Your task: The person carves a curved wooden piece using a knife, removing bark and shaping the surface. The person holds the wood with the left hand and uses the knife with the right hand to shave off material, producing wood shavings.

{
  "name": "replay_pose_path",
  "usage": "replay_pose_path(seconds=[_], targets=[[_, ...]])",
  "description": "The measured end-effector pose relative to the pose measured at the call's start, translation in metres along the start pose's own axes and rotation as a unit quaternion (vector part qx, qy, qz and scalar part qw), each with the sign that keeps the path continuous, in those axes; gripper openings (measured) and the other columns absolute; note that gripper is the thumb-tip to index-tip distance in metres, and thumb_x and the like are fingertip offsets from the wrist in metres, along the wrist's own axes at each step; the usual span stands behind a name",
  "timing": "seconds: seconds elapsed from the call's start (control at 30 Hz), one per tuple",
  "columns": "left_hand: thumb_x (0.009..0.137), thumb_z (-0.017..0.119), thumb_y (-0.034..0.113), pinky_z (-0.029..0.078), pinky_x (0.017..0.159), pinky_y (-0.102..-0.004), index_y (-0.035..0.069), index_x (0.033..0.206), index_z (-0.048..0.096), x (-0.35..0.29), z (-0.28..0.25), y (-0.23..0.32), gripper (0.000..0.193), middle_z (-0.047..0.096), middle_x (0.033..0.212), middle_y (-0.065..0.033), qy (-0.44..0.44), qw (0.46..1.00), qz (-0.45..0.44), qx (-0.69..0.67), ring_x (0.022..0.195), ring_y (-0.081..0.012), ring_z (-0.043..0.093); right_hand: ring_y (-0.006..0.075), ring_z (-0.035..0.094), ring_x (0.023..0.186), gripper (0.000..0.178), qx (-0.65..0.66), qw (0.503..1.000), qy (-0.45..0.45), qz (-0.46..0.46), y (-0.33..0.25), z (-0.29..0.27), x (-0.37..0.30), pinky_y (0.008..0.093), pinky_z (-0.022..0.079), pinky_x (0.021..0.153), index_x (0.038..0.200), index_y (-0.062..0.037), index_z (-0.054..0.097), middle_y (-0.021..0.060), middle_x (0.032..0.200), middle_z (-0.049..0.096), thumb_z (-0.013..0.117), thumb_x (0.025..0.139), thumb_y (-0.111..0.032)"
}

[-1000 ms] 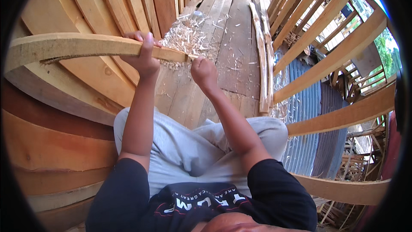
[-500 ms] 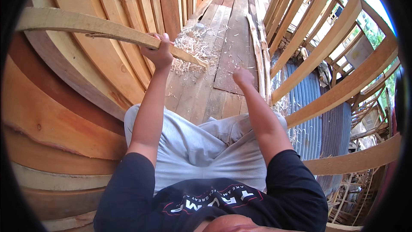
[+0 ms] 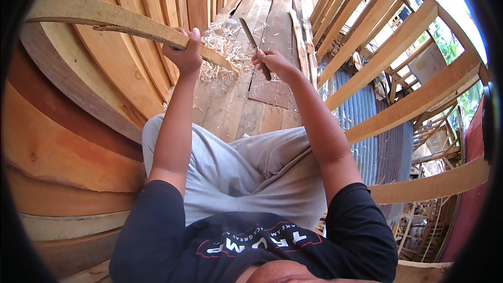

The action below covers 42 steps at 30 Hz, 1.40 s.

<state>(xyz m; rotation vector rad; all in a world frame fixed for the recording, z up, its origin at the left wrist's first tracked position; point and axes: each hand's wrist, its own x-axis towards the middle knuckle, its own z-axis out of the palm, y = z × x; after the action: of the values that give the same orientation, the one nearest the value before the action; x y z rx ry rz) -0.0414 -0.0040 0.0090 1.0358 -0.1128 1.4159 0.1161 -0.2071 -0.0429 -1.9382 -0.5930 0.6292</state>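
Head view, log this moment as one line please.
left hand: grips curved wood strip | right hand: holds knife, blade raised clear of strip | shavings on plank floor

The curved strip (image 3: 120, 21) was pale, rough-sawn wood; the knife blade (image 3: 248, 32) was dull grey metal; the plank floor (image 3: 272, 15) was weathered, matt wood under curly shavings (image 3: 222, 39).

One pale rectangular sign (image 3: 427, 65) w/ faint marks, upper right, behind the slanted wooden beams (image 3: 419, 99).

I see the left hand (image 3: 184, 52) gripping a curved wooden strip (image 3: 120, 18) (shavings (image 3: 222, 47) below) and the right hand (image 3: 273, 64) holding a knife (image 3: 255, 46).
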Motion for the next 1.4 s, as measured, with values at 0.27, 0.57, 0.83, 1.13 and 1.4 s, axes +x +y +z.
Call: replay_pose_path(seconds=[0.27,0.57,0.83,1.13,1.4], targets=[[0.077,0.067,-0.004,0.054,0.049,-0.0281,0.005,0.079,0.045,0.003,-0.003,-0.004,0.024,0.051,0.065,-0.0031,-0.005,1.000,0.007,-0.011,0.053,-0.0111,0.055,0.0130,0.052,0.061,0.026,0.137,0.989,-0.032,0.056,0.007,0.049,0.000,0.0300,0.049,0.056,0.114,-0.0029,0.055,0.0052,0.080,0.057,0.039,0.102,-0.019],[0.077,0.062,0.000,0.052,0.050,-0.0282,0.006,0.082,0.042,0.002,-0.002,-0.003,0.021,0.049,0.066,-0.0037,-0.028,0.999,0.025,0.029,0.051,-0.0134,0.055,0.0067,0.031,0.044,0.033,0.221,0.967,-0.061,0.108,0.002,0.076,0.017,0.0245,0.027,0.042,0.084,-0.0087,0.050,-0.0038,0.059,0.039,0.045,0.099,-0.037],[0.077,0.059,0.008,0.050,0.054,-0.0285,0.008,0.086,0.041,0.002,-0.004,-0.003,0.020,0.048,0.064,-0.0056,-0.026,0.999,-0.013,0.040,0.052,-0.0151,0.051,0.0055,0.019,0.036,0.050,0.134,0.985,-0.047,0.096,-0.010,0.082,0.015,0.0259,0.013,0.034,0.066,-0.0134,0.043,-0.0077,0.049,0.027,0.047,0.095,-0.054],[0.079,0.059,0.004,0.051,0.055,-0.0280,0.005,0.087,0.039,0.004,-0.008,-0.011,0.022,0.049,0.066,-0.0064,-0.045,0.999,-0.001,-0.005,0.050,-0.0145,0.055,0.0065,0.016,0.037,0.047,0.333,0.893,-0.183,0.243,-0.012,0.065,0.019,0.0263,0.010,0.035,0.063,-0.0159,0.037,-0.0067,0.049,0.023,0.046,0.095,-0.049],[0.078,0.059,0.008,0.049,0.055,-0.0273,0.007,0.086,0.040,0.004,-0.006,-0.006,0.021,0.047,0.065,-0.0058,-0.040,0.998,-0.007,0.038,0.052,-0.0148,0.052,0.0112,0.023,0.039,0.046,0.563,0.818,0.111,0.033,-0.006,0.004,0.027,0.0300,0.019,0.039,0.068,-0.0154,0.040,-0.0039,0.051,0.028,0.043,0.095,-0.053]])
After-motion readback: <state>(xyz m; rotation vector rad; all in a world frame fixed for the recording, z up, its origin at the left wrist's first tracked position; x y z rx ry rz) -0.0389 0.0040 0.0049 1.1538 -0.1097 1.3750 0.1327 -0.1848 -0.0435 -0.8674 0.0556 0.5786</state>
